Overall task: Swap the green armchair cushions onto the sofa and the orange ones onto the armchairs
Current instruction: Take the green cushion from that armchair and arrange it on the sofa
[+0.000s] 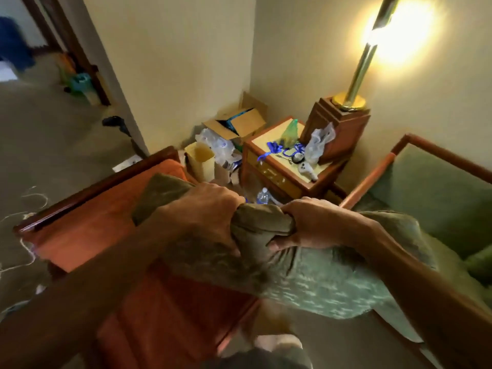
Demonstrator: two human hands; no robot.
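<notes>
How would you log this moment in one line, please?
left hand: grips green cushion | right hand: grips it | over orange sofa

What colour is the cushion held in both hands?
Green, with a mottled pale pattern: the cushion, head view.

Both hands (pixel 210 209) (pixel 311 222) grip a green cushion (pixel 306 278) above the orange sofa (pixel 106 235)

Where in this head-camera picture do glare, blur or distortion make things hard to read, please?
Head view: the lit lamp flares on the wall, washing out its shade; motion blur smears the green cushion gripped by the left hand and right hand; the doorway at far left is soft; wide-angle distortion tilts the walls.
</notes>
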